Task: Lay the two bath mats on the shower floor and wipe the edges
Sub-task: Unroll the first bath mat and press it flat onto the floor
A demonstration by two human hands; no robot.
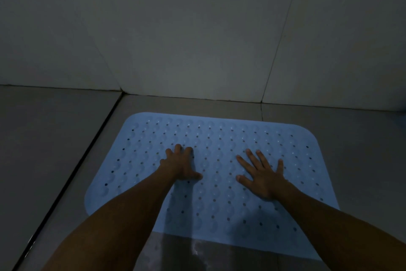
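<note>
A light blue bath mat (pixel 219 134) with rows of small holes lies flat on the grey tiled shower floor (pixel 55 139), its far edge a little short of the wall. Both my hands press down on the mat. My left hand (pixel 180 163) is left of the mat's middle, palm down, fingers pointing toward the wall. My right hand (pixel 261 174) lies flat with fingers spread, right of the middle. Only one mat is in view. No cloth is in view.
Grey tiled walls (pixel 197 29) rise right behind the mat and meet in a corner at the left. A dark groove (pixel 72 172) runs diagonally along the floor left of the mat. A wet patch (pixel 197 251) shines on the floor at the mat's near edge.
</note>
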